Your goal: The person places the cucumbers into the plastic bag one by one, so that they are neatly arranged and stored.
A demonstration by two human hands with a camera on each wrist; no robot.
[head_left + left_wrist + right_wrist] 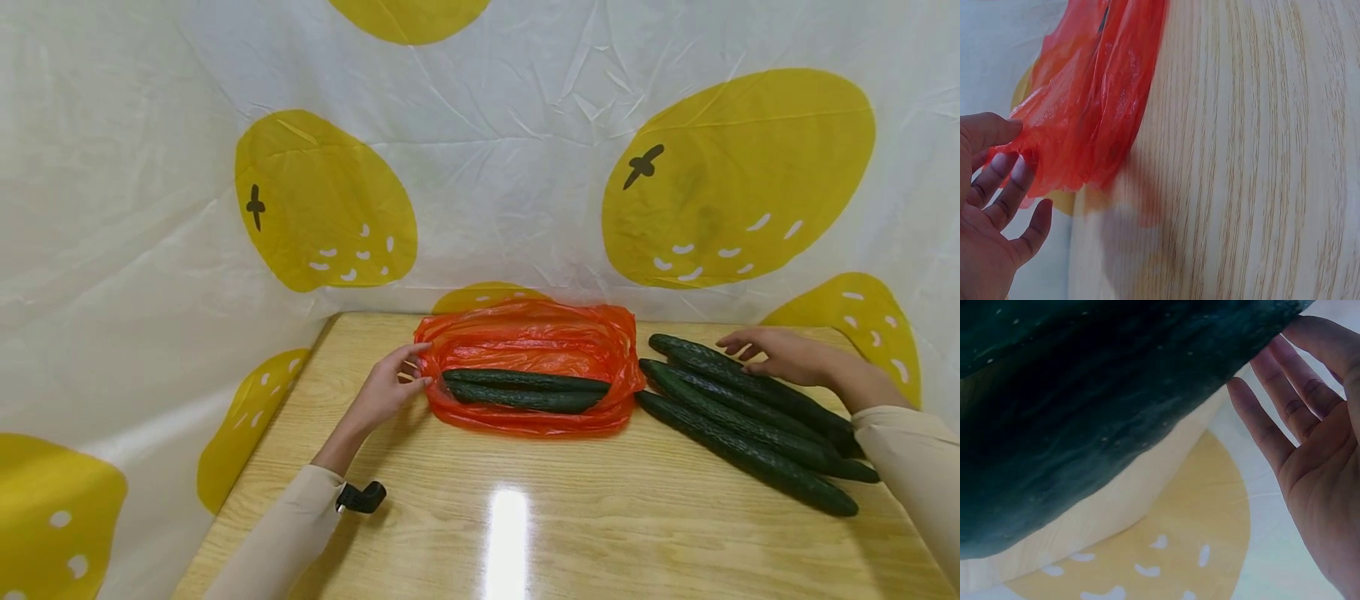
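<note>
Left grip (384, 388): pinched thin red plastic bag (536, 423); tugging might've torn it
Right grip (787, 353): spread beside long dark-green cucumber (786, 403); nudging might've rolled it

I'm counting one red bag (525, 422) sitting at the left grip (386, 387), two cucumbers (525, 395) lying inside it, four more cucumbers (738, 417) lying by the right grip (795, 356), and one worktop (615, 517) carrying them all.

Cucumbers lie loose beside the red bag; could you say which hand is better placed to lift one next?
Likely the right hand, at the rearmost loose cucumber; the left hand touches the opposite end of the red bag.
</note>
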